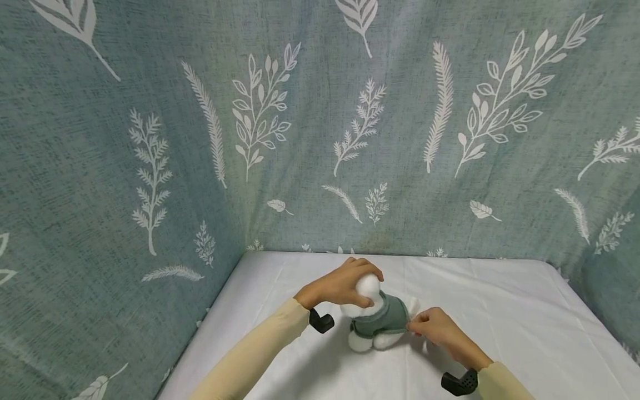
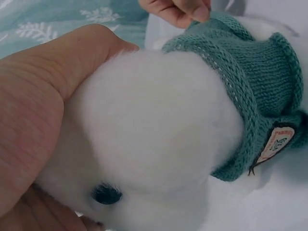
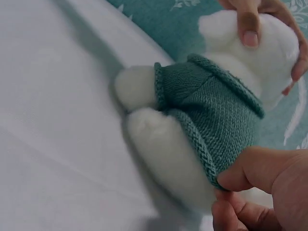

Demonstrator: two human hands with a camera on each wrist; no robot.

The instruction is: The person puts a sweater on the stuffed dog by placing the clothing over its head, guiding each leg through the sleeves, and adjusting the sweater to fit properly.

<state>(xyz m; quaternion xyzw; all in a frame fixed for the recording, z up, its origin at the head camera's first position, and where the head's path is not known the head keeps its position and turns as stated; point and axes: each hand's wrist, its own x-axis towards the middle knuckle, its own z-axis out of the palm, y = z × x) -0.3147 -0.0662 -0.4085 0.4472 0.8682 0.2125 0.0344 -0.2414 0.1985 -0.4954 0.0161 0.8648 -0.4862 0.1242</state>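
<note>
A white plush toy (image 1: 368,287) wearing a green knitted sweater (image 1: 387,316) sits on the white cloth, its head toward the left. My left hand (image 1: 345,282) grips the head, thumb on one side and fingers over the other. In the left wrist view, a dark eye (image 2: 107,194) and a sewn label (image 2: 275,143) on the sweater show. My right hand (image 1: 440,330) pinches the sweater's lower hem between thumb and fingers, seen close in the right wrist view. Below the sweater, a white leg (image 3: 163,156) lies on the cloth.
A white cloth (image 1: 500,311) covers the flat surface beneath the toy. Green fabric walls (image 1: 310,139) with white leaf prints stand behind it and at both sides. Each wrist carries a black device (image 1: 321,321).
</note>
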